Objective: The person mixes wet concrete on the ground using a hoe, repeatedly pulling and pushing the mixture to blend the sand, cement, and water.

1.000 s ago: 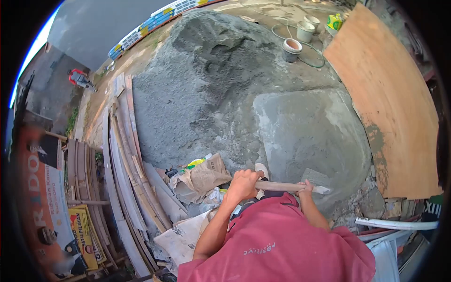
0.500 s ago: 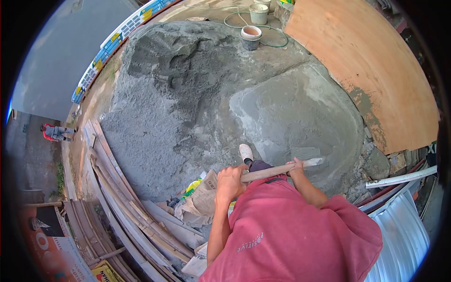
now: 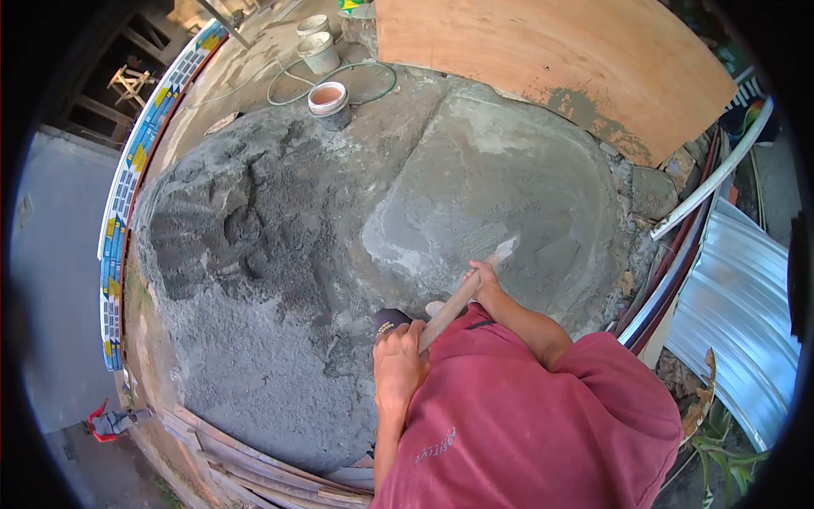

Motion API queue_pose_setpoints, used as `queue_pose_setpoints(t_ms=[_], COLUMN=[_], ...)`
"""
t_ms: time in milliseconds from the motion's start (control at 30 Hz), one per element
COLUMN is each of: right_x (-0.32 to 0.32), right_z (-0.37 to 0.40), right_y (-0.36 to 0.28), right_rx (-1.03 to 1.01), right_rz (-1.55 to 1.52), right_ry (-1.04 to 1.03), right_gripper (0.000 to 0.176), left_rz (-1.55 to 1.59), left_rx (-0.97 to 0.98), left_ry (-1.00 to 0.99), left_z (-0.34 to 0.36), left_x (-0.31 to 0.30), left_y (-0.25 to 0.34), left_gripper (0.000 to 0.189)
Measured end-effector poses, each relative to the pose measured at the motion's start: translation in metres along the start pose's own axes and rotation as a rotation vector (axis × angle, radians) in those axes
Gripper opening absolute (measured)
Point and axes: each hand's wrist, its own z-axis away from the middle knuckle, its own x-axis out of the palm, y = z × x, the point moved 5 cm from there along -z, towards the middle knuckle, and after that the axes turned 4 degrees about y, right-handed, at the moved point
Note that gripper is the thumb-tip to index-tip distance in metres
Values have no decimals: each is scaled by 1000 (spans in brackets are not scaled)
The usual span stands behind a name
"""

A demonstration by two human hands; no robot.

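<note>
My left hand (image 3: 398,365) is wrapped round the lower end of a wooden handle (image 3: 454,311), close to the front of my red shirt. Farther along, my right hand (image 3: 483,278) grips the same handle. The handle slants up and to the right, ending in a pale, whitish part (image 3: 506,248). Beside that end lies a flat grey patch, perhaps a blade coated in mix; its outline is hard to tell. Around it spreads smooth wet grey mix (image 3: 543,195). A rough heap of grey material (image 3: 246,339) rises to the left.
Buckets (image 3: 329,107) and a green hose (image 3: 393,83) lie at the top. A plywood sheet (image 3: 543,59) borders the mix. Corrugated metal (image 3: 733,297) and a white pipe (image 3: 721,174) are at right, planks (image 3: 254,475) at lower left. A person (image 3: 110,422) is far left.
The view has turned, shifting the buckets and plywood left. The handle now slants more steeply, with its pale end up and to the left of before. Both hands keep their grip.
</note>
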Motion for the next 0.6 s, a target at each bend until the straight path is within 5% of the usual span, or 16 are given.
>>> queue_pose_setpoints(t_ms=[300, 400, 600], right_x=[21, 26, 17], right_z=[5, 8, 9], right_y=[32, 48, 76], right_rx=[-29, -200, -210], right_rz=[-377, -524, -720], right_ry=[205, 269, 285], right_gripper=[15, 12, 12], left_rz=[4, -5, 7], left_rx=[405, 501, 736], left_ry=[-314, -469, -719], left_z=[-114, -153, -203], left_x=[-21, -32, -64], left_y=[-75, -102, -104], left_gripper=[36, 37, 41])
